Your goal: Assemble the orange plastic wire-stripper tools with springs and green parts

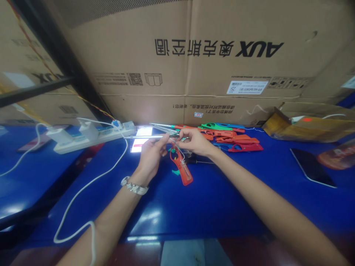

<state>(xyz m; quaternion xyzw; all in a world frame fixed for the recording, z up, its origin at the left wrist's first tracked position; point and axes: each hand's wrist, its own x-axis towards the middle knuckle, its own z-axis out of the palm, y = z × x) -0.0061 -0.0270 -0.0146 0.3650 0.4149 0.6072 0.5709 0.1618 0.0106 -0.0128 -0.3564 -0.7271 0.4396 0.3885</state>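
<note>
Near the back of the blue table (177, 207), my left hand (152, 153) pinches a thin metal tube (144, 137) that points left. At the tube's inner end, the fingers of my right hand (195, 141) are pressed together close to the left fingertips; what they pinch is too small to make out. Just under both hands is an orange lighter shell half (183, 168), its inside facing up with a clear part in it. A thin white wire (179, 148) runs by the shell. Small green pieces (175, 172) and a dark screwdriver (191, 159) are partly hidden beside it.
Orange, green and blue lighter shells (238, 142) are piled behind my right hand. A lit phone screen (140, 142) and a white power strip (91, 138) stand left, with a trailing white cable (80, 192). To the right are a dark phone (313, 168) and an open carton (310, 123).
</note>
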